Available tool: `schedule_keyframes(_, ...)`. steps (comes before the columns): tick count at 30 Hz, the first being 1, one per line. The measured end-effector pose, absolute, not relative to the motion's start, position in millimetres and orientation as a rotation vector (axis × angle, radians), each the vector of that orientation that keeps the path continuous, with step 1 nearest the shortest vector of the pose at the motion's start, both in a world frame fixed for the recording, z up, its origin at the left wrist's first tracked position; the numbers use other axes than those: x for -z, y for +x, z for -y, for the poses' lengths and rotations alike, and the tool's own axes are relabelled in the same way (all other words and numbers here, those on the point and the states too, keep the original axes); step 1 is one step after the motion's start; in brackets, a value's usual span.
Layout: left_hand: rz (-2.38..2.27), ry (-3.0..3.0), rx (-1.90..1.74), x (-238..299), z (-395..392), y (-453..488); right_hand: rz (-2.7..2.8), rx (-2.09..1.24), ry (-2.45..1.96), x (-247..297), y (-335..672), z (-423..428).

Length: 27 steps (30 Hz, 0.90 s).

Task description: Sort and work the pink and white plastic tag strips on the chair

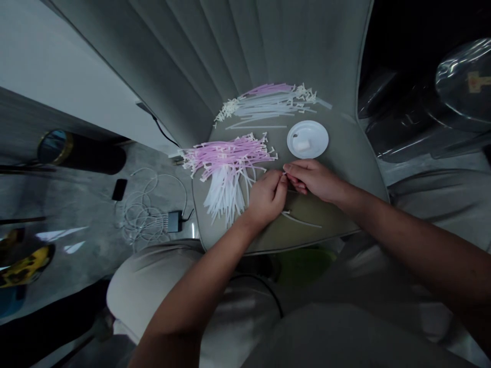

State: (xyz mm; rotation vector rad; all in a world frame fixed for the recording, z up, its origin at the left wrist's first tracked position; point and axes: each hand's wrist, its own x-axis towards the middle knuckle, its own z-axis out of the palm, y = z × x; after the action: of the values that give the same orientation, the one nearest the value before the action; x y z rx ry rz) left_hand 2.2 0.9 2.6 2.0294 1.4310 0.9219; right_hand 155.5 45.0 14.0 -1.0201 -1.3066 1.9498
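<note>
Both my hands meet over a grey seat cushion (345, 168). My left hand (266, 197) is closed in a pinch, and my right hand (312, 179) pinches too; between their fingertips sits a small white plastic piece (284, 174). A thin white strip (301, 220) lies on the cushion just below my hands. Left of my hands is a pile of pink and white plastic strips (226, 168). Further back lies another pile of pale strips (268, 102). A round white lid (307, 139) holding a small white piece sits just beyond my right hand.
The seat's ribbed grey backrest (238, 51) rises behind the piles. On the floor at the left lie coiled white cables (148, 204), a dark charger block (174, 221) and a phone (119, 189). A dark shiny object (441, 102) stands at the right. My knees (153, 291) are below.
</note>
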Motion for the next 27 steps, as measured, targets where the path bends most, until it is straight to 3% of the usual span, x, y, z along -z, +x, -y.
schedule_keyframes(27, -1.463, 2.036, -0.897, -3.3, 0.4, 2.1, 1.273, -1.991, -1.016, -15.3, 156.6, -44.3)
